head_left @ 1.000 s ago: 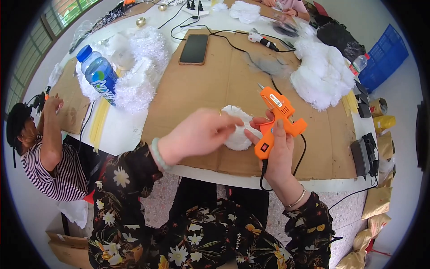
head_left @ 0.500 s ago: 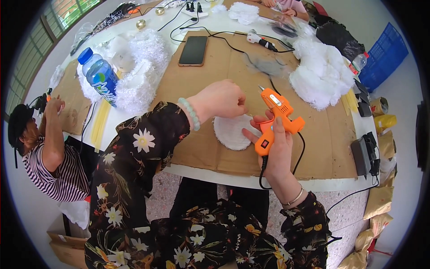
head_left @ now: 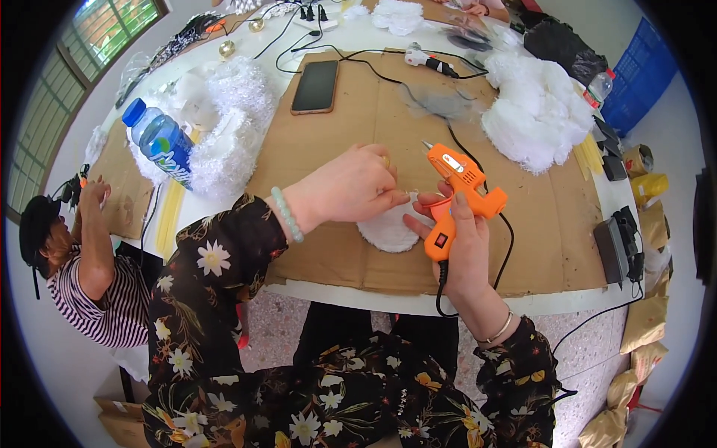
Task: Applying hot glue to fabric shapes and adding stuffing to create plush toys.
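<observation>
In my right hand [head_left: 469, 250] is an orange hot glue gun [head_left: 457, 179], its nozzle tilted up and away to the left. A round white fluffy pad [head_left: 388, 230] lies on the brown cardboard, and fingertips of the right hand reach its right edge. Over the pad's far edge hovers my left hand [head_left: 347, 183], thumb and fingers pinched together beside the right hand's fingers. A tiny pale bit shows at the pinch, too small to name. A red-orange piece [head_left: 442, 209], partly hidden, sits between the right hand's fingers and the glue gun.
Cardboard [head_left: 328, 261] covers the white table. A phone [head_left: 315, 86], a second glue gun [head_left: 429, 60] with black cable, white fluffy material [head_left: 534, 112] and a blue-capped bottle [head_left: 158, 138] stand around. A co-worker [head_left: 82, 276] sits at left; another person's hands [head_left: 474, 9] show at the far side.
My left hand has moved right and slightly nearer, its fingertips now close to the right hand's fingers. The right hand keeps its hold on the glue gun. The view has shifted slightly.
</observation>
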`<state>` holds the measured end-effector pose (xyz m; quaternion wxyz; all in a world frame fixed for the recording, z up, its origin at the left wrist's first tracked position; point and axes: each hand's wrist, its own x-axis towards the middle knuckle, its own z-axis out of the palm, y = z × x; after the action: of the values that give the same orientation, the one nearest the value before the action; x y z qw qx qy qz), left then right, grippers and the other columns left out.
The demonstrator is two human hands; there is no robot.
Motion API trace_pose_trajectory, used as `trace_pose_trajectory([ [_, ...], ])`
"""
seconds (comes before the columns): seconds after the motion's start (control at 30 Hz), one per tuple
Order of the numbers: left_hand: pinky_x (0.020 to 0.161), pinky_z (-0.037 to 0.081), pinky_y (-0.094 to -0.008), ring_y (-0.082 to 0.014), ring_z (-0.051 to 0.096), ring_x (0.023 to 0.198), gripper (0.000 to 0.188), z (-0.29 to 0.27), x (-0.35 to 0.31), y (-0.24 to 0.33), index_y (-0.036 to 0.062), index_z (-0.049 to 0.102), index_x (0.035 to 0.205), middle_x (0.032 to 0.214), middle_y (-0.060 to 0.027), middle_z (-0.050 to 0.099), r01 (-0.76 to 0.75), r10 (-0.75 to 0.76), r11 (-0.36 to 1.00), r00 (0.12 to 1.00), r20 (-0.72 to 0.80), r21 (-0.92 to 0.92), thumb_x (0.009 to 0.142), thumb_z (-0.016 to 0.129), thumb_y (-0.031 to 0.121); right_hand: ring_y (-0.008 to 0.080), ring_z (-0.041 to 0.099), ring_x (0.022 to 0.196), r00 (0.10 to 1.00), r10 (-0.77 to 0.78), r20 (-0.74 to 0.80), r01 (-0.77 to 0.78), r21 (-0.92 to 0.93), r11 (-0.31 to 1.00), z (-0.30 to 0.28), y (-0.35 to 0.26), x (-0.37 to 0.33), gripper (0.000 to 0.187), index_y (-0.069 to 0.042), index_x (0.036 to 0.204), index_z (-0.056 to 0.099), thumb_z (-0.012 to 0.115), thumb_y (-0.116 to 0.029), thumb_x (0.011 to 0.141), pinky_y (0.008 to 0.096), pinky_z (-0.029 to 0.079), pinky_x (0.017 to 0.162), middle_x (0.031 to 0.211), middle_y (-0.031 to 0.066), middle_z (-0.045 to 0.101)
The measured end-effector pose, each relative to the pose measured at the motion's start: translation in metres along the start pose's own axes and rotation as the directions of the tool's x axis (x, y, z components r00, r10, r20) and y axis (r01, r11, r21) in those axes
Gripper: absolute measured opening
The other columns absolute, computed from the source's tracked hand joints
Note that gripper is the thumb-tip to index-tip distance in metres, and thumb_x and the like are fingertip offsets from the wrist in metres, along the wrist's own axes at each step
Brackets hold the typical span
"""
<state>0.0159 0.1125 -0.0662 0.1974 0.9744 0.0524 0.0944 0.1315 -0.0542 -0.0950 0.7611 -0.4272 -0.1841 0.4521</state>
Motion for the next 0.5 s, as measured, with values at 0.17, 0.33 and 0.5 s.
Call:
trace_pose_trajectory([
  [0.17, 0.089, 0.041, -0.0442, -0.0285, 0.057, 0.089, 0.021, 0.0, -0.015, 0.012, 0.0055, 0.065, 0.094, 0.073, -0.0079, 0.063, -0.165, 0.196, 0.961, 0.973, -0.124, 0.223, 0.082, 0.065, 0.022, 0.0244, 0.06, 0.096, 1.0, -0.008, 0.007, 0.008, -0.001, 1.0, 0.0, 0.0, -0.001, 0.04, 0.0, 0.12, 0.046, 0.051, -0.032, 0.096, 0.0446, 0.052, 0.085, 0.103, 0.015, 0.06],
  [0.33, 0.09, 0.041, -0.0441, -0.0296, 0.056, 0.091, 0.031, 0.01, -0.021, 0.008, 0.0044, 0.059, 0.109, 0.077, -0.009, 0.062, -0.155, 0.173, 0.977, 0.978, -0.119, 0.148, 0.084, 0.063, 0.023, 0.024, 0.06, 0.096, 1.0, -0.011, -0.002, 0.011, -0.017, 1.0, -0.002, 0.003, 0.001, 0.041, 0.0, 0.121, 0.045, 0.051, -0.032, 0.096, 0.0428, 0.053, 0.084, 0.103, 0.015, 0.06],
  [0.5, 0.091, 0.04, -0.044, -0.0299, 0.055, 0.093, 0.034, 0.013, -0.017, 0.016, 0.0034, 0.059, 0.111, 0.087, -0.0105, 0.06, -0.087, 0.109, 0.981, 0.986, -0.124, 0.172, 0.084, 0.062, 0.025, 0.0239, 0.06, 0.096, 1.0, -0.016, 0.01, 0.016, -0.013, 1.0, -0.001, 0.003, 0.001, 0.041, 0.0, 0.122, 0.045, 0.05, -0.031, 0.096, 0.0424, 0.053, 0.083, 0.103, 0.0156, 0.06],
])
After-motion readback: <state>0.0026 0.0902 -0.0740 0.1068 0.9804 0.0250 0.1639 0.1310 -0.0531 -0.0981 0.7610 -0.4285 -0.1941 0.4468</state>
